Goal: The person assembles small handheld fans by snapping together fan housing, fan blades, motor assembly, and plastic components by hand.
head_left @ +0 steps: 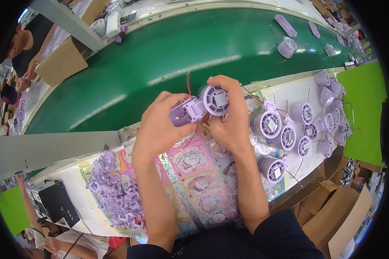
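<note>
Above the near edge of the green belt, my hands hold lilac plastic fan parts together. My left hand [157, 123] is closed around a lilac housing [180, 115] with a thin reddish wire standing up from it. My right hand [230, 116] grips a round lilac fan housing [216, 100] with a spoked face and a pale square at its centre. A small lilac bracket [196, 108] sits between the two parts, against both; whether it is fastened cannot be made out. The palm-side fingers are partly hidden.
Several similar fan housings [271, 124] with loose wires stand to the right. A heap of small lilac brackets [112, 190] lies at left on the sheet-covered table. Beyond runs the green conveyor belt [160, 56] carrying some lilac parts. A grey post [65, 149] and cardboard boxes [333, 207] flank me.
</note>
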